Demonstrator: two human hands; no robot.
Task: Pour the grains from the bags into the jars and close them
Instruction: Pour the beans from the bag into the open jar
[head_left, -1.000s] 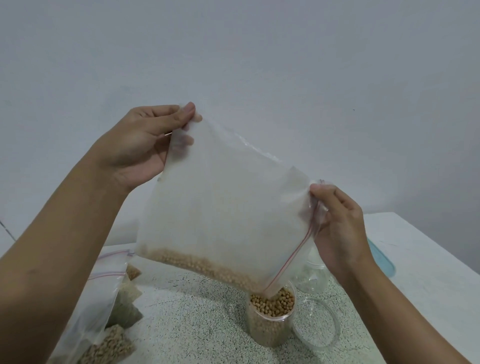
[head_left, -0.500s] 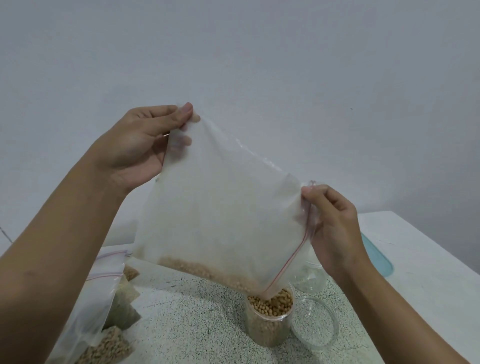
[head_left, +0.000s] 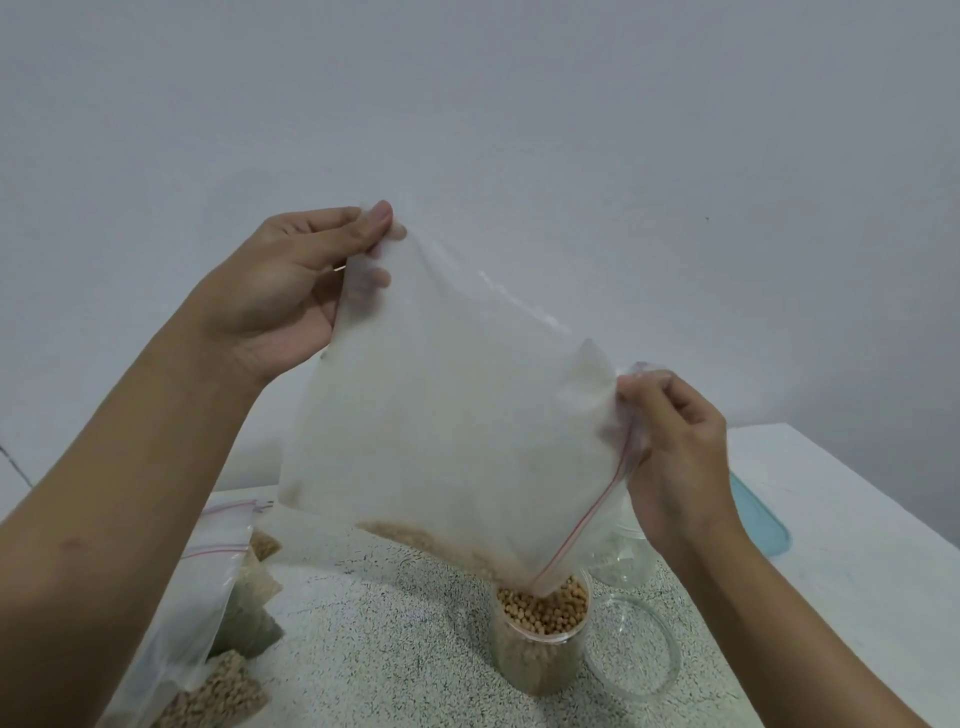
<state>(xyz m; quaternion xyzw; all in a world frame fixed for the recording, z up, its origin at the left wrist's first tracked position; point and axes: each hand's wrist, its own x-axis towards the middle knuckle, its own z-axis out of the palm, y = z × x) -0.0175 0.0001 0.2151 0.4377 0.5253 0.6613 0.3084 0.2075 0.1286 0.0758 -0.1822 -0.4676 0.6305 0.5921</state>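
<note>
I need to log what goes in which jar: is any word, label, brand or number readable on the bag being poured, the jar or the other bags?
None: no text can be read anywhere in this view.
On the zip bag: nothing, only a plain red zip line.
On the jar: no label visible.
On the bags at the left: no print visible.

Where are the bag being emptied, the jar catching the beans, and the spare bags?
bag (head_left: 452, 415): head view, middle of its cloudy panel.
jar (head_left: 540, 667): head view, its clear side wall.
spare bags (head_left: 218, 696): head view, filled bottom of the nearest one.
</note>
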